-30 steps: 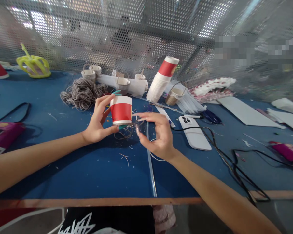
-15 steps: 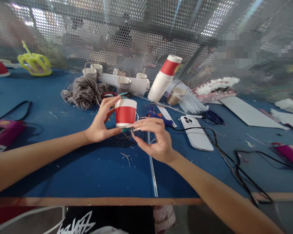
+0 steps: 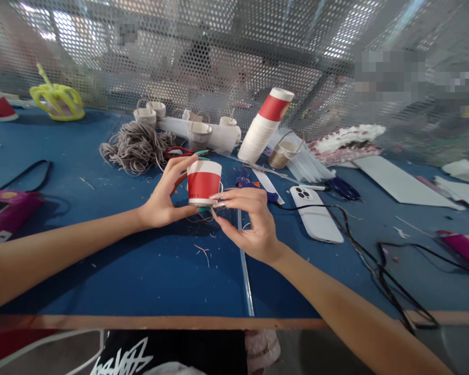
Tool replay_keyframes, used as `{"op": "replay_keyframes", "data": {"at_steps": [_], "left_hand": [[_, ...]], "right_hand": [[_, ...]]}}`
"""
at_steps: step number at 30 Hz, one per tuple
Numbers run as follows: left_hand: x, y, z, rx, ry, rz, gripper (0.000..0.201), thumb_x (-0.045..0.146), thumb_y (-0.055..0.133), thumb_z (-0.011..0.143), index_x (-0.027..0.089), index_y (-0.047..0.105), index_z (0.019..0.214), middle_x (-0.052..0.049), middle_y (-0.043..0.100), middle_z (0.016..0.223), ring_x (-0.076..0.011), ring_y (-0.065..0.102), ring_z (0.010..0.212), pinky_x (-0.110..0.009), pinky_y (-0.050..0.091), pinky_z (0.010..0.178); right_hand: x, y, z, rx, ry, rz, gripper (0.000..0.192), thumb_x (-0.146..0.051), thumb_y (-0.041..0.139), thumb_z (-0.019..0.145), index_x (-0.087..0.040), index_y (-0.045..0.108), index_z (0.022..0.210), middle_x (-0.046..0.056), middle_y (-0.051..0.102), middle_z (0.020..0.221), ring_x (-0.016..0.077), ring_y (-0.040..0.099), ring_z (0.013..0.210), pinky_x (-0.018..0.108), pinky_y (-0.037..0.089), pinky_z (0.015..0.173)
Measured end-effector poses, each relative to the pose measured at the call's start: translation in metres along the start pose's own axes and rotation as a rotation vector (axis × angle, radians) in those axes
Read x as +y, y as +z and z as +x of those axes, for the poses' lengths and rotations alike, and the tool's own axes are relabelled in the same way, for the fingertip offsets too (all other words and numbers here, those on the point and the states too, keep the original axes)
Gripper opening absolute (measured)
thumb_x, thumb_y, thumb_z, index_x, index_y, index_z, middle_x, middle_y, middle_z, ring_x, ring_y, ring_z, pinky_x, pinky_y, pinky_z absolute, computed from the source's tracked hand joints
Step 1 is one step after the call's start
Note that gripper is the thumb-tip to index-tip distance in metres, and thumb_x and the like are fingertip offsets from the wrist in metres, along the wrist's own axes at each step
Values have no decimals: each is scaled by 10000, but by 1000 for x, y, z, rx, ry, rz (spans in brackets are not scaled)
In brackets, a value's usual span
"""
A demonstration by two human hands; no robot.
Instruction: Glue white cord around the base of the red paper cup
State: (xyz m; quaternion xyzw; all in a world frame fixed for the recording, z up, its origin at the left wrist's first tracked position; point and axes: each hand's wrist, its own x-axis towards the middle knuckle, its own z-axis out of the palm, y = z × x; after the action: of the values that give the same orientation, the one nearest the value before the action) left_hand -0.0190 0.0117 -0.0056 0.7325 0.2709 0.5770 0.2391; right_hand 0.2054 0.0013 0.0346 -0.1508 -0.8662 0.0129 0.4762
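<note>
Cup (image 3: 204, 183) at frame centre, gripped by left hand (image 3: 164, 200), right hand (image 3: 250, 221) pinching its base; twine (image 3: 135, 146) behind, phone (image 3: 316, 213) right.

We see bright daylight pouring through the perforated screen (image 3: 219, 52) at the back, blowing out patches there. The desk (image 3: 148, 271) is evenly lit, with soft shadows under both forearms. Wide-lens bending curves the edges; pixelated blocks mask the far background.
</note>
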Motion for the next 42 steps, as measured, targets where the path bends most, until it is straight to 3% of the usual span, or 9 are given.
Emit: {"op": "replay_keyframes", "data": {"at_steps": [8,19,27,34,38,42], "left_hand": [[-2,0,0,-10,-24,-2,859,373,833,697,351,411,1445,-98,392,1464,-349,404,1391,-542,445,1128],[0,-2,1,-44,-52,32,883,351,825,704,337,381,1467,-114,401,1442,-360,410,1370,-559,440,1113],[-2,-2,0,-57,-50,81,895,356,817,708,349,358,1477,-114,386,1456,-374,389,1387,-589,408,1121],[-1,-2,1,-76,-30,118,888,349,801,726,337,342,1485,-125,403,1428,-374,400,1372,-613,385,1124],[-1,-2,1,-78,-15,145,872,331,794,739,332,342,1484,-135,395,1445,-372,405,1374,-622,378,1124],[0,-3,2,-88,-11,159,882,304,804,732,338,343,1483,-133,406,1443,-368,423,1363,-629,371,1130]], "right_hand": [[1,1,-2,-73,38,17,381,-59,646,849,-304,528,1116,-3,753,1068,211,670,993,448,518,898],[3,4,-4,-36,28,4,429,-58,659,837,-303,531,1165,3,738,1068,221,642,986,460,534,882],[2,3,-4,-96,29,-10,383,-35,631,855,-294,535,1119,-20,747,1002,204,625,940,439,531,907],[4,5,-6,-111,32,-18,550,-35,598,863,-339,465,1302,4,706,1106,228,618,1041,464,541,923],[3,5,-7,-171,54,-50,517,-33,584,874,-333,487,1283,1,705,1054,229,611,1032,467,529,954],[3,6,-8,-151,40,-64,521,-22,599,862,-317,479,1274,-1,716,1031,227,598,986,453,531,942]]}}
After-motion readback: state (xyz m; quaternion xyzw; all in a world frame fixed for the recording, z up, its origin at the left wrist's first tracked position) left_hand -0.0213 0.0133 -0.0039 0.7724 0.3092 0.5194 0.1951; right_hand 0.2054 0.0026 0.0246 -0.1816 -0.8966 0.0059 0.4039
